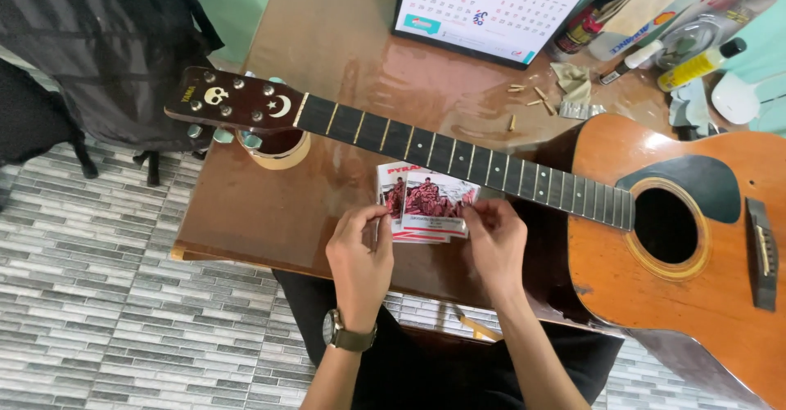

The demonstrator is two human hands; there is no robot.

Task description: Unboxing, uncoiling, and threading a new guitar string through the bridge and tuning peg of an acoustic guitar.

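Observation:
An acoustic guitar (655, 238) without strings lies across a brown table (270, 205), its headstock (233, 103) resting on a roll of tape (278, 149) at the left. Just below the neck (458, 160), both hands hold small white-and-red paper packets (426, 203) fanned out. My left hand (360, 258), with a wristwatch, grips their left edge. My right hand (494, 242) pinches their right edge.
A desk calendar (483, 9) stands at the table's back. Small wooden pegs (528, 99), a crumpled cloth (573, 82), a bottle (696, 64) and a marker (626, 66) lie at the back right. A dark bag (106, 49) sits on the tiled floor at the left.

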